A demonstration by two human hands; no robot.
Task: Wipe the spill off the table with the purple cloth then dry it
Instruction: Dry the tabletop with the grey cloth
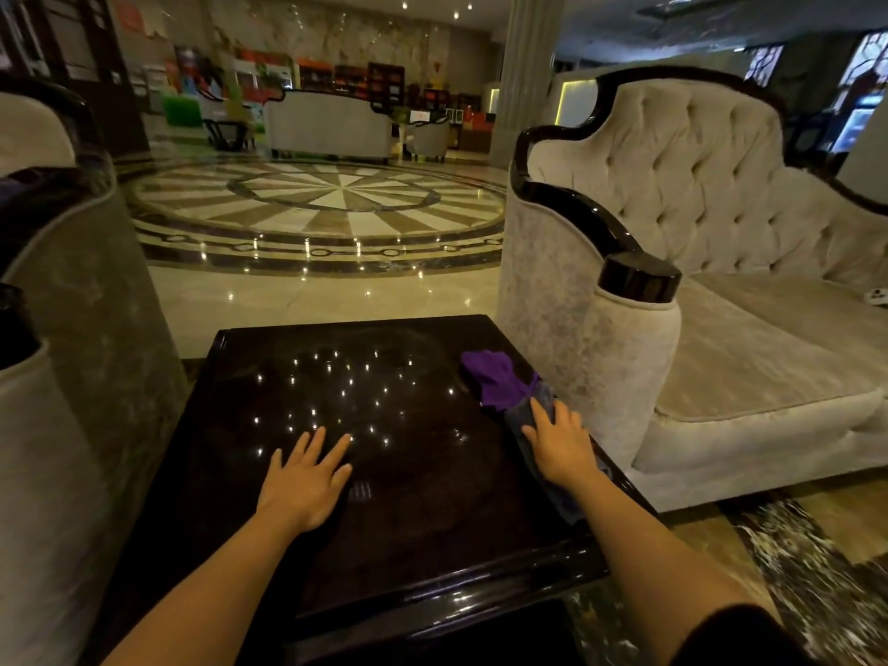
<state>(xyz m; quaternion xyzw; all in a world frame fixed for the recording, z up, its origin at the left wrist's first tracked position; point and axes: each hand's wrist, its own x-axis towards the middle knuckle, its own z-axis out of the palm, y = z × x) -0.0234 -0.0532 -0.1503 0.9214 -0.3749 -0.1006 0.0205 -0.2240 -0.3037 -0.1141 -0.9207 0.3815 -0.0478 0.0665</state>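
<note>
The purple cloth (497,382) lies bunched at the worktop's (408,521) two o'clock edge, the right hand (560,442) flat on a grey cloth (533,415) beside it, the left hand (307,475) splayed empty; wiping looks not yet begun.

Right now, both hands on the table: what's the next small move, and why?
Probably slide the right hand forward and close it on the purple cloth. That hand lies flat on the grey cloth beside it, gripping nothing, and the left hand rests open on the dark table. Wiping comes first. The spill itself is hard to make out among the reflections.
</note>
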